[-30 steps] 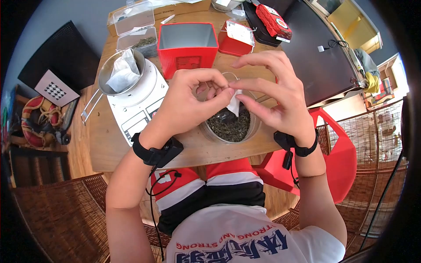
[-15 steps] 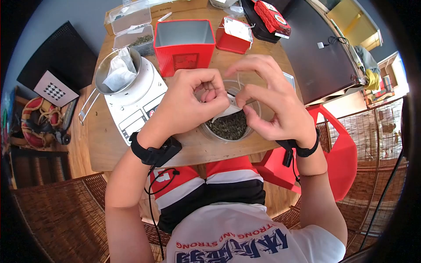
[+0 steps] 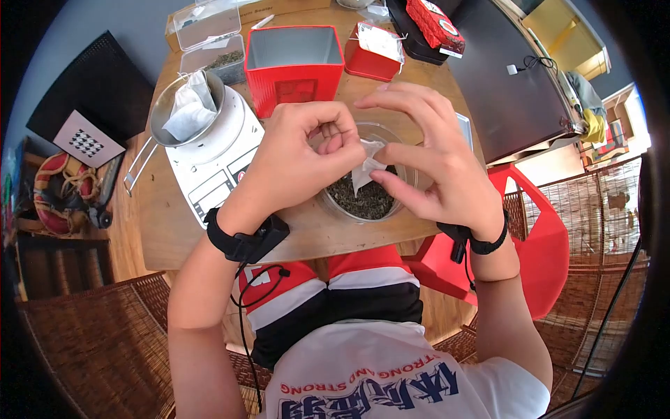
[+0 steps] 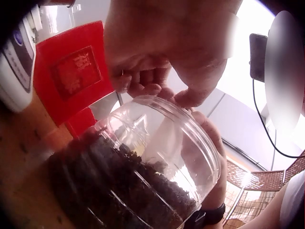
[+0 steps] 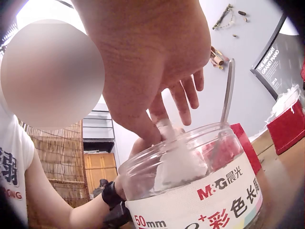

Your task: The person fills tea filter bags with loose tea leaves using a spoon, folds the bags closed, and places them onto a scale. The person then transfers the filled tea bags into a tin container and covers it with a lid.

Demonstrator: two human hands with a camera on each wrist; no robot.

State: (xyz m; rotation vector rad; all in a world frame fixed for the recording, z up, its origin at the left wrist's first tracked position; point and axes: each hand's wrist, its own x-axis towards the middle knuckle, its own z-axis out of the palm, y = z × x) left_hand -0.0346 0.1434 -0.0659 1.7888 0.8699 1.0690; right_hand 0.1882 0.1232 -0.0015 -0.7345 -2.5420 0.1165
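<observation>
A small white tea bag (image 3: 366,171) hangs over a clear plastic jar (image 3: 412,188) part-filled with dark dried leaves (image 3: 359,202). My left hand (image 3: 300,153) pinches the bag's upper left edge between thumb and forefinger, its other fingers curled in. On the opposite side my right hand (image 3: 440,164) pinches the bag with thumb and forefinger, the remaining fingers spread. Through the jar wall in the right wrist view, the white bag (image 5: 178,167) shows below the rim. A metal handle (image 5: 228,90) rises out of the jar.
Left of the jar is a white scale (image 3: 216,167) bearing a metal strainer (image 3: 164,115) with filled white bags. Behind stand an open red tin (image 3: 293,80), a smaller red box (image 3: 363,63) and a clear box of leaves (image 3: 227,70). A red chair (image 3: 537,244) is at right.
My hands were together at the bag's top; then the right fingers drew away and the bag spread between them. Now it hangs more steeply, a corner pointing down.
</observation>
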